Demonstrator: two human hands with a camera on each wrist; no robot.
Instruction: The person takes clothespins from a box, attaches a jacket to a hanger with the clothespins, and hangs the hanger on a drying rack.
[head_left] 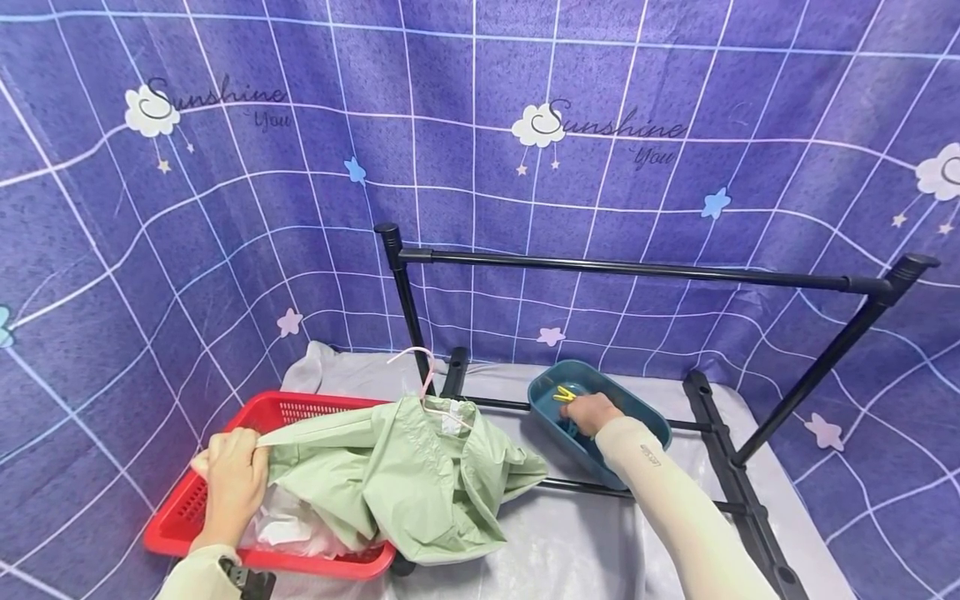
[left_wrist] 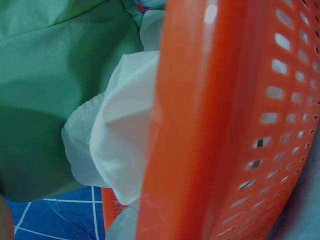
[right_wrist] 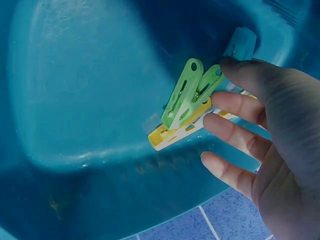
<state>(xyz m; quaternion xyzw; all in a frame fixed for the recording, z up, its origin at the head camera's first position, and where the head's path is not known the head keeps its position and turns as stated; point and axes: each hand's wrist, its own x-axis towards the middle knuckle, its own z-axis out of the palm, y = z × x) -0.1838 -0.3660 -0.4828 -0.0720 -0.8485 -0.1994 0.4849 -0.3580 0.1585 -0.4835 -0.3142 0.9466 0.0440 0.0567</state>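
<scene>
A pale green jacket [head_left: 420,475] with a pink hanger [head_left: 429,367] in its neck lies partly across the red basket [head_left: 330,567]. My left hand [head_left: 234,475] grips the end of its outstretched sleeve above the basket's left side. In the left wrist view, green cloth [left_wrist: 60,90] hangs beside the basket rim [left_wrist: 195,120]; the hand is almost wholly out of that view. My right hand [head_left: 592,412] reaches into a teal basin [head_left: 645,408]. There, thumb and forefinger pinch a light green clothespin [right_wrist: 185,97], while yellow and blue clothespins lie behind it.
A black garment rack with a top bar [head_left: 622,267] stands over the basin, its base bars [head_left: 720,433] on the grey sheet [head_left: 540,542]. White cloth [head_left: 288,525] lies inside the basket. A purple gridded curtain [head_left: 480,167] surrounds the space.
</scene>
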